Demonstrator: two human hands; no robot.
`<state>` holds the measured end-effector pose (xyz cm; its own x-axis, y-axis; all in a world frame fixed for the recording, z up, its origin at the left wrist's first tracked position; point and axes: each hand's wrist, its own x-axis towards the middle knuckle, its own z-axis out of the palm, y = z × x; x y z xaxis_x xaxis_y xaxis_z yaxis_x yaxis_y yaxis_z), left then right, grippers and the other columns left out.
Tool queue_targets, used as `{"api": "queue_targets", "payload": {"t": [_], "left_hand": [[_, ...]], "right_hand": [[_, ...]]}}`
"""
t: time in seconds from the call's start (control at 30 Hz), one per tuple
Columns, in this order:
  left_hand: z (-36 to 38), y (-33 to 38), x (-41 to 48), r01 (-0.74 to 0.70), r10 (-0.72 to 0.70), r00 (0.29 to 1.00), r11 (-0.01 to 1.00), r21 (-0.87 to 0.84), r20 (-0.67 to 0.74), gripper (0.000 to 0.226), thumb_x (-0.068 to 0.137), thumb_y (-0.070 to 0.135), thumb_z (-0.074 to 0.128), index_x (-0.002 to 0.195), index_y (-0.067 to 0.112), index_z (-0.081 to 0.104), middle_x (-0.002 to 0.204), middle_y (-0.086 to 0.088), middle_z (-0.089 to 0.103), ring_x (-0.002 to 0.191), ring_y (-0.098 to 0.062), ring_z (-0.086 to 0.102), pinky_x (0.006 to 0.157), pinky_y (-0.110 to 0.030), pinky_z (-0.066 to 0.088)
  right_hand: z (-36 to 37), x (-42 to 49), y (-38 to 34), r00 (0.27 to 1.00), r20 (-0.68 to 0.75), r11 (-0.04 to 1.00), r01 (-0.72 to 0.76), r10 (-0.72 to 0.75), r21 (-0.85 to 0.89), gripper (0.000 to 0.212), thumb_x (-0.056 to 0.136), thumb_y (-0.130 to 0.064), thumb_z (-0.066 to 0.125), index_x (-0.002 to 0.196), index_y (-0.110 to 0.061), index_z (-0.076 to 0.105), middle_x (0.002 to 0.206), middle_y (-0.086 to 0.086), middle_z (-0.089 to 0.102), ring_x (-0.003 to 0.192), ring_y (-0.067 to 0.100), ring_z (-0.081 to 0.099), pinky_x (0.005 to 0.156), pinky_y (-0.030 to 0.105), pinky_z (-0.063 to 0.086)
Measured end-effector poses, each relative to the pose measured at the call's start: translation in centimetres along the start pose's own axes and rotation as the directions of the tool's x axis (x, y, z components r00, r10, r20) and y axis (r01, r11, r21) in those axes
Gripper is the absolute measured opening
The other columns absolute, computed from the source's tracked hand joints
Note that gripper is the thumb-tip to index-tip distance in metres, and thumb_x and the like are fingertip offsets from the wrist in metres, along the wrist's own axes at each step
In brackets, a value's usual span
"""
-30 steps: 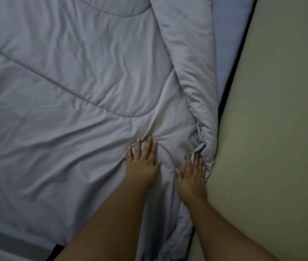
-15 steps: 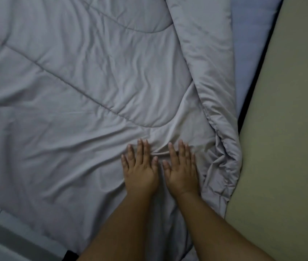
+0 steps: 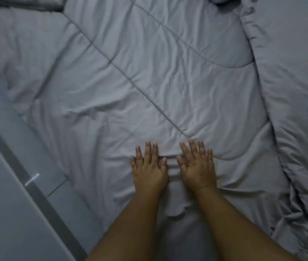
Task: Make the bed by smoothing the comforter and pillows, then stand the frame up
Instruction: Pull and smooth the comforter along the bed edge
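A grey quilted comforter (image 3: 149,72) covers the bed, creased, with stitched diagonal lines. Its right edge (image 3: 284,110) is folded over into a thick bunched roll. My left hand (image 3: 149,167) and my right hand (image 3: 198,166) lie flat and palm-down on the comforter, side by side near the lower middle, fingers spread and pointing away from me. Small ridges of fabric sit between the two hands. A grey pillow corner (image 3: 27,2) shows at the top left. No frame is in view.
A grey floor or board with a dark strip (image 3: 17,185) runs diagonally along the left side of the bed. A sliver of blue sheet (image 3: 219,0) shows at the top right.
The view has swung left, so the beige surface on the right is gone and the bed's left side shows. Both hands have come together and slid forward, flat on the comforter.
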<state>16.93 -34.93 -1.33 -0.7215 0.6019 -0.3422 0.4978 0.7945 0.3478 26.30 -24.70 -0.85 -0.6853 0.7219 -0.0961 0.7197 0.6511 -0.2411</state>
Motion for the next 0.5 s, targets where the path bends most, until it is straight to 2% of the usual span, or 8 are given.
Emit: {"api": "queue_targets", "payload": {"t": [0.13,0.23,0.3,0.4,0.5], "left_hand": [[-3.2,-3.6,4.1,0.088,-0.087,0.996,0.996,-0.006,0.025,0.064,0.093,0.054,0.007,0.149,0.029,-0.011,0.158,0.009,-0.018,0.145,-0.021,-0.020,0.117,-0.042,-0.013],[-4.9,-6.9,7.8,0.136,-0.136,0.991,0.990,-0.030,0.009,0.063,0.098,0.049,0.017,0.150,0.026,-0.009,0.159,0.006,-0.015,0.146,-0.021,-0.016,0.118,-0.041,-0.012],[-5.8,-9.5,10.4,0.136,-0.137,0.990,0.990,-0.022,-0.031,0.063,0.095,0.052,0.010,0.150,0.025,-0.007,0.160,0.004,-0.013,0.147,-0.020,-0.013,0.118,-0.039,-0.011],[-7.8,-13.4,14.2,0.110,-0.109,0.990,0.994,0.008,-0.087,0.076,0.081,0.055,-0.007,0.150,0.025,-0.006,0.157,0.006,-0.017,0.147,-0.018,-0.013,0.116,-0.035,-0.014],[-10.1,-17.2,17.6,0.158,-0.156,0.977,0.987,0.000,-0.144,0.076,0.081,0.055,-0.006,0.150,0.024,-0.005,0.160,0.004,-0.010,0.148,-0.017,-0.009,0.113,-0.032,-0.017]], "right_hand": [[0.1,3.7,-4.3,0.998,0.022,0.998,0.061,-0.061,-0.004,0.064,0.093,-0.058,0.014,0.132,-0.025,0.052,0.141,0.007,0.050,0.133,0.034,0.040,0.110,0.051,0.023],[0.8,7.1,-8.0,0.994,0.044,0.995,0.096,-0.096,-0.010,0.059,0.092,-0.057,0.020,0.132,-0.027,0.052,0.140,0.007,0.051,0.131,0.034,0.043,0.109,0.047,0.018],[1.5,9.6,-10.8,0.992,0.058,0.993,0.114,-0.113,-0.018,0.063,0.093,-0.058,0.013,0.133,-0.027,0.050,0.140,0.006,0.050,0.131,0.034,0.043,0.108,0.047,0.015],[3.1,13.7,-15.5,0.986,0.076,0.988,0.151,-0.150,-0.017,0.068,0.092,-0.059,0.006,0.136,-0.026,0.046,0.143,0.006,0.047,0.134,0.032,0.039,0.109,0.044,0.008],[4.6,17.7,-20.7,0.978,0.107,0.984,0.178,-0.178,0.010,0.065,0.092,-0.059,0.011,0.139,-0.027,0.042,0.147,0.005,0.042,0.137,0.030,0.033,0.111,0.043,0.006]]}}
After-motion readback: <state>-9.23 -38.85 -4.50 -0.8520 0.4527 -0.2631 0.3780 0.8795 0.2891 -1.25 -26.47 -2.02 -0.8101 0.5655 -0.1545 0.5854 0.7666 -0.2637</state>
